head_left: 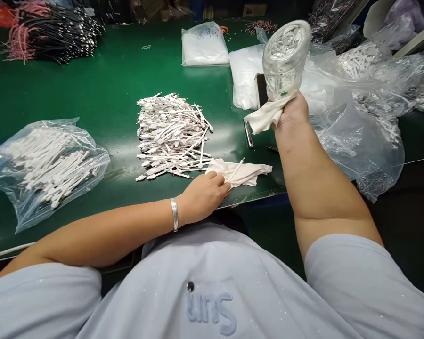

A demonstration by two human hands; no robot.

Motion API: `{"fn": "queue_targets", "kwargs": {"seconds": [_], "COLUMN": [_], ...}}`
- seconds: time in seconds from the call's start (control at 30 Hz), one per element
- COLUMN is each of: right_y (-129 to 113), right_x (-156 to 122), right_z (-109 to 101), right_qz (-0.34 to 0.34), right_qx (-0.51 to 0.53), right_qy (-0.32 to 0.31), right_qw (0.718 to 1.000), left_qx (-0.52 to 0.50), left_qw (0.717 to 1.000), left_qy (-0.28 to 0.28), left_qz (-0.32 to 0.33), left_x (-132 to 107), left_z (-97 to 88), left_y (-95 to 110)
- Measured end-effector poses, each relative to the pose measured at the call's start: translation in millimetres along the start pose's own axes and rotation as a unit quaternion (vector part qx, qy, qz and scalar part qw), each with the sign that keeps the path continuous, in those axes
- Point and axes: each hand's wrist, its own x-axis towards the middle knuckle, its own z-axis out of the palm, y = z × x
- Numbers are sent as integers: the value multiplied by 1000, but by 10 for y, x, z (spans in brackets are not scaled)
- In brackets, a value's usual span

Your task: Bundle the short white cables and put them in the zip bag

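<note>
My right hand is raised over the table's right part, wrapped around the lower end of a clear plastic bottle. The bottle is tilted with its base upward, and a white cloth is bunched between it and my hand. My left hand lies at the table edge, fingers curled onto a second white cloth. A short white cable rests across that cloth, its bare end pointing away from me. Just beyond my left hand is a heap of short white cables.
At left lies a clear bag of white cables. Black cables with pink wires are piled at the back left. White packets, a phone, a slim metal tool and plastic bags occupy the right side.
</note>
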Motion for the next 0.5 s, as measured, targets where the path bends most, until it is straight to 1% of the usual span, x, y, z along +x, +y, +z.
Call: {"fn": "queue_targets", "kwargs": {"seconds": [0.07, 0.1, 0.13, 0.17, 0.23, 0.3, 0.33, 0.4, 0.5], "right_y": [-11, -45, -94, -155, -288, -407, -456, -544, -698], "right_x": [-21, -55, -102, -158, -279, -376, -407, -435, -475], "right_z": [-24, -21, -8, 14, 79, 161, 200, 259, 257], "right_qz": [-4, -13, -32, -54, -99, -126, -135, -153, -173], "right_qx": [36, 45, 38, 10, -112, -244, -286, -337, -364], "right_qy": [110, 155, 182, 187, 126, 46, 21, -19, -53], "right_qw": [993, 987, 982, 981, 981, 961, 948, 929, 914], "left_qx": [8, 12, 14, 15, 11, 10, 12, 23, 42], "left_qw": [1000, 1000, 1000, 1000, 999, 999, 999, 998, 998], "left_qy": [9, 15, 21, 27, 38, 46, 47, 44, 33], "left_qz": [6, 6, 5, 4, 4, 5, 9, 24, 46], "left_x": [-37, -48, -55, -59, -59, -55, -52, -45, -34], "left_z": [41, 62, 80, 95, 111, 118, 120, 123, 123], "left_y": [-11, -14, -15, -16, -18, -23, -25, -28, -29]}}
